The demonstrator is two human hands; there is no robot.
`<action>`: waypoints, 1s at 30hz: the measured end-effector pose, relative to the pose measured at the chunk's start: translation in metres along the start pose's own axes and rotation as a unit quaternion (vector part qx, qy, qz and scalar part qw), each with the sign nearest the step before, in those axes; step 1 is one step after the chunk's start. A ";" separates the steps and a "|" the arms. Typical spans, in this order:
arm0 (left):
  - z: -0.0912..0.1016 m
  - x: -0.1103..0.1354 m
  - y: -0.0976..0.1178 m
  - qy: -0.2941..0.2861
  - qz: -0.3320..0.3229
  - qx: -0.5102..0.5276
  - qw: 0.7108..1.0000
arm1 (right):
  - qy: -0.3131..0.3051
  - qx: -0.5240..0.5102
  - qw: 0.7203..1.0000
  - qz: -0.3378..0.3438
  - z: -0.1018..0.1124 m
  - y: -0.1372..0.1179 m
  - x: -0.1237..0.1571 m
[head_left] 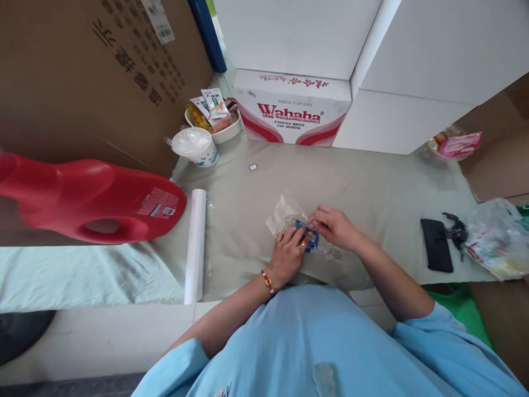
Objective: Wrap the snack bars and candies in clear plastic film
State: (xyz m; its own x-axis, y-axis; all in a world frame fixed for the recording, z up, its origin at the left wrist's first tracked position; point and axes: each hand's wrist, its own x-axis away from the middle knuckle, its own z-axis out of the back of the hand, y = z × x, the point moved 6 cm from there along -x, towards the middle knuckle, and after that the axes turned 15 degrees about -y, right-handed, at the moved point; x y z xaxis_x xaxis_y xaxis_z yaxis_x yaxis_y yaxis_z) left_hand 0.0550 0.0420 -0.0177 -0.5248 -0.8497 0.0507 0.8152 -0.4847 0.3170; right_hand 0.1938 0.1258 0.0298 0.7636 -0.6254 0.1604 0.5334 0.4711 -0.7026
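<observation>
**Left hand presses, right hand pinches, over a blue pack**

The person works at the centre of the frame, just below the middle, where the blue pack lies among clear plastic on a pale green cloth. The left hand lies palm down, its fingers a little apart and resting across the pack; whether its thumb grips from beneath cannot be told. The right hand comes in from the right, thumb and fingertips drawn together in a pinch on the clear plastic at the pack's upper edge.

The step in hand looks to be fine handling of that plastic, one hand steadying and the other working. Whether it is being loosened or gathered cannot be told, as the fingers hide much of it. The next move seems to call for a firm left press, so that the pack does not slide, and a small, controlled right pinch, as thin film slips easily.

A small white card lies above and to the left of the hands. A white roll lies further left, and a black phone lies near the right edge.
</observation>
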 end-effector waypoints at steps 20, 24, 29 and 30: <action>0.008 0.034 -0.098 0.194 0.276 0.366 0.867 | -0.055 0.043 0.994 -0.081 -0.097 0.004 0.014; 0.012 0.006 -0.110 0.107 0.318 0.388 0.858 | -0.067 0.063 0.992 -0.087 -0.095 0.002 0.012; 0.019 -0.019 -0.118 -0.052 0.256 0.339 0.903 | -0.048 0.031 0.997 -0.047 -0.085 -0.002 0.016; 0.019 -0.018 -0.118 -0.084 0.232 0.331 0.911 | -0.038 0.017 0.999 -0.031 -0.082 -0.004 0.018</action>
State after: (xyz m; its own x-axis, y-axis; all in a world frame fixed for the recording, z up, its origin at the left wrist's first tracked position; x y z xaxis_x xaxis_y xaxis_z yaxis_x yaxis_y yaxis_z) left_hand -0.0365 0.1188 -0.0385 -0.2366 -0.8609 0.4504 0.6617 0.1966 0.7235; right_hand 0.1756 0.0616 -0.0211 0.7531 -0.6062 0.2556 0.5917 0.4544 -0.6659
